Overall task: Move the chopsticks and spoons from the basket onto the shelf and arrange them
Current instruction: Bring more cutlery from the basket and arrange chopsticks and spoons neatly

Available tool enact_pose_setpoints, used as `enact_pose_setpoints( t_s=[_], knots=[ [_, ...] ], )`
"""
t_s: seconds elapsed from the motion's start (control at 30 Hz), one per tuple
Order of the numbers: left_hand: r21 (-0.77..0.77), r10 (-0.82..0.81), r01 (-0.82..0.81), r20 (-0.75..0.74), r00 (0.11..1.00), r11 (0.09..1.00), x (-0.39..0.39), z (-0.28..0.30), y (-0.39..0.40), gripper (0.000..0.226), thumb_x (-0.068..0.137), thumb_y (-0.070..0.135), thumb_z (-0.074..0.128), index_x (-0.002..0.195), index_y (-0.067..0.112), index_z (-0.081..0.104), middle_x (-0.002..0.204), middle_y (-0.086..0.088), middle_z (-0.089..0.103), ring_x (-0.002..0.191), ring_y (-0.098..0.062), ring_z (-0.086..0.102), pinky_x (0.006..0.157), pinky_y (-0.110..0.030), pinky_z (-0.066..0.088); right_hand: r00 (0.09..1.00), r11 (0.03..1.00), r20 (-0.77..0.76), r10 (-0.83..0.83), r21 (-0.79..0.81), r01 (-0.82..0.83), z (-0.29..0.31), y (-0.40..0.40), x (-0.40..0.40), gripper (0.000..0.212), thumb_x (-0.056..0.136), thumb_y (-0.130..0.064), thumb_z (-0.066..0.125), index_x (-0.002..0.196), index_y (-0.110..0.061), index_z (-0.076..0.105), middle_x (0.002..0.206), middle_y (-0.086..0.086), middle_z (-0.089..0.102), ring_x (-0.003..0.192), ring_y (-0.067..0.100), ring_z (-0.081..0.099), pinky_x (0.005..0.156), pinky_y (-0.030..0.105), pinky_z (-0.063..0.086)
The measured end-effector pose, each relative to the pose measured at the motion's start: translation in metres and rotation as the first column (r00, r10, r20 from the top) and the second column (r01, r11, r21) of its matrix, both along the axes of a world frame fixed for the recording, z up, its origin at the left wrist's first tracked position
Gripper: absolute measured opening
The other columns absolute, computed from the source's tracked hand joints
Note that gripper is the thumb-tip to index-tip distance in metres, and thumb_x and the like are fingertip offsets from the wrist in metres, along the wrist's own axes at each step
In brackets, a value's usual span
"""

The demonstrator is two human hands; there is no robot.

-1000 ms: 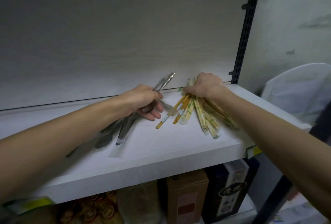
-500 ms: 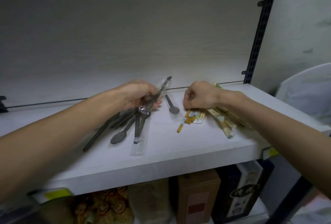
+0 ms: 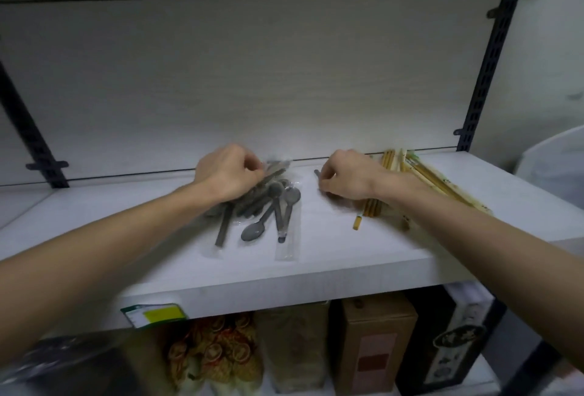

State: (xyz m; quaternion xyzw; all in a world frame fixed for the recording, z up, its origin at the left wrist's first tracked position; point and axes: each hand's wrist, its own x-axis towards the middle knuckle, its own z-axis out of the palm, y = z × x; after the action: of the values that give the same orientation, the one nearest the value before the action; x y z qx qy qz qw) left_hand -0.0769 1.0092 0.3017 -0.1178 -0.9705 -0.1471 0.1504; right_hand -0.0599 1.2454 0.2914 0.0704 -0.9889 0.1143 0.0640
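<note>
On the white shelf (image 3: pixel 316 256), toward its back edge, the left hand (image 3: pixel 227 174) curls its fingers round the upper ends of a heap of grey plastic spoons (image 3: pixel 268 206), most of them sealed in clear wrappers; the spoons fan out from under the hand toward the front edge, and one long wrapper (image 3: pixel 287 239) reaches furthest forward. Just right of the heap, the right hand (image 3: pixel 347 177) is bent with thumb and fingers pinched on the dark handle tip of a single spoon (image 3: pixel 317 173) near the back edge; the rest of that spoon is hidden under the hand. Under and behind the right wrist lie the wrapped bamboo chopsticks (image 3: pixel 426 180), spread from the back edge toward the right end of the shelf, with a few pairs (image 3: pixel 369 209) pointing to the front edge from beneath the palm. No basket shows in view. A green and yellow price tag (image 3: pixel 155 313) hangs on the front edge at the left. On the shelf below stand a bag of dried orange slices (image 3: pixel 218 354), a brown carton (image 3: pixel 376 345) and a dark box with a white side (image 3: pixel 452 345). A black slotted upright (image 3: pixel 486 57) runs up at the back right corner.
</note>
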Motion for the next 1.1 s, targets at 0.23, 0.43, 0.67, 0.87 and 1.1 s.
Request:
enact_pose_setpoints(
  t_s=[0.23, 0.43, 0.67, 0.87, 1.1],
  knots=[
    [0.015, -0.218, 0.223, 0.296, 0.93, 0.975, 0.011, -0.017, -0.027, 0.071, 0.082, 0.087, 0.042, 0.114, 0.029, 0.066, 0.112, 0.012, 0.068, 0.108, -0.019, 0.063, 0.099, -0.042, 0.048, 0.997, 0.976, -0.022, 0.071, -0.207, -0.074, -0.004, -0.045, 0.026, 0.023, 0.09, -0.025, 0.059, 0.084, -0.014, 0.078, 0.084, 0.002, 0.076, 0.084, 0.019, 0.069, 0.083, 0.036, 0.056],
    [-0.084, -0.22, 0.241, 0.205, 0.954, 0.967, 0.021, -0.033, -0.032, 0.065, 0.089, 0.077, 0.043, 0.13, 0.028, 0.049, 0.128, -0.002, 0.056, 0.12, -0.026, 0.052, 0.102, -0.043, 0.041, 0.998, 0.965, -0.055, 0.014, -0.259, -0.028, -0.016, -0.058, 0.051, 0.028, 0.097, -0.03, 0.053, 0.098, -0.012, 0.075, 0.097, 0.006, 0.075, 0.091, 0.025, 0.067, 0.087, 0.041, 0.054],
    [0.008, -0.213, 0.214, -0.05, 0.976, 0.977, 0.045, -0.023, -0.049, 0.067, 0.102, 0.059, 0.035, 0.153, 0.014, 0.037, 0.159, -0.012, 0.034, 0.146, -0.028, 0.031, 0.118, -0.04, 0.022, 0.967, 0.97, -0.197, -0.159, -0.216, 0.115, -0.026, -0.079, 0.073, 0.05, 0.105, -0.044, 0.036, 0.136, -0.012, 0.057, 0.134, 0.012, 0.063, 0.121, 0.032, 0.059, 0.101, 0.046, 0.048],
    [-0.01, -0.133, 0.133, -0.105, 0.986, 0.991, 0.094, -0.035, -0.111, 0.074, 0.098, 0.07, 0.026, 0.144, 0.017, 0.049, 0.149, -0.008, 0.046, 0.135, -0.03, 0.045, 0.112, -0.043, 0.035, 0.926, 0.992, -0.365, -0.102, -0.108, 0.067, -0.035, -0.095, 0.109, 0.065, 0.102, -0.057, 0.03, 0.145, -0.011, 0.049, 0.146, 0.012, 0.053, 0.138, 0.03, 0.043, 0.112, 0.046, 0.037],
    [0.012, -0.025, 0.028, -0.249, 0.968, 1.0, 0.203, -0.061, -0.164, 0.07, 0.101, 0.063, 0.029, 0.151, 0.015, 0.04, 0.162, -0.012, 0.03, 0.147, -0.029, 0.03, 0.121, -0.046, 0.024, 0.821, 0.974, -0.555, -0.133, -0.226, 0.006, -0.089, -0.141, 0.189, 0.065, 0.105, -0.052, 0.025, 0.151, -0.008, 0.039, 0.154, 0.013, 0.042, 0.144, 0.032, 0.034, 0.119, 0.048, 0.026]
  ],
)
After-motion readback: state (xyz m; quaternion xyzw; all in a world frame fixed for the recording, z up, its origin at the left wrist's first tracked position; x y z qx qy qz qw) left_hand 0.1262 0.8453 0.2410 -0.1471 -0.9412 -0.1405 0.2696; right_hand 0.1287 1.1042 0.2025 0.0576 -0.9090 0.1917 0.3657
